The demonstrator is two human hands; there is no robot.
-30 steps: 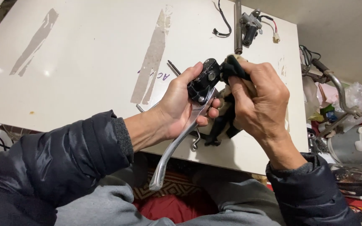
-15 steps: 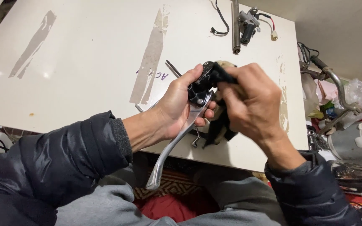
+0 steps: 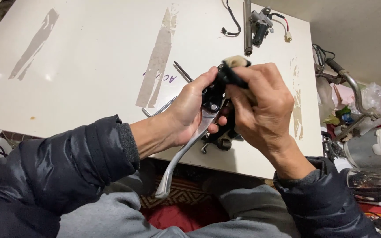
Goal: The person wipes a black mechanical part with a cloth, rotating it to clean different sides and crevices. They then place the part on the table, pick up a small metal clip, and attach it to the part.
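The left hand [image 3: 190, 110] is gripping the black lever assembly [image 3: 211, 99] with its silver lever [image 3: 181, 154] above the white worktop [image 3: 89, 66]; the right hand [image 3: 261, 105] is pinching a dark rag [image 3: 234, 77] against it

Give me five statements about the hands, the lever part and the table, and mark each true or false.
1. The left hand grips a black lever assembly with a silver lever. True.
2. The right hand is empty. False: it presses a dirty rag against the assembly.
3. The silver lever points down toward the lap. True.
4. The white table is bare. False: a metal rod and a wired part lie at its far edge.
5. Both sleeves are dark. True.
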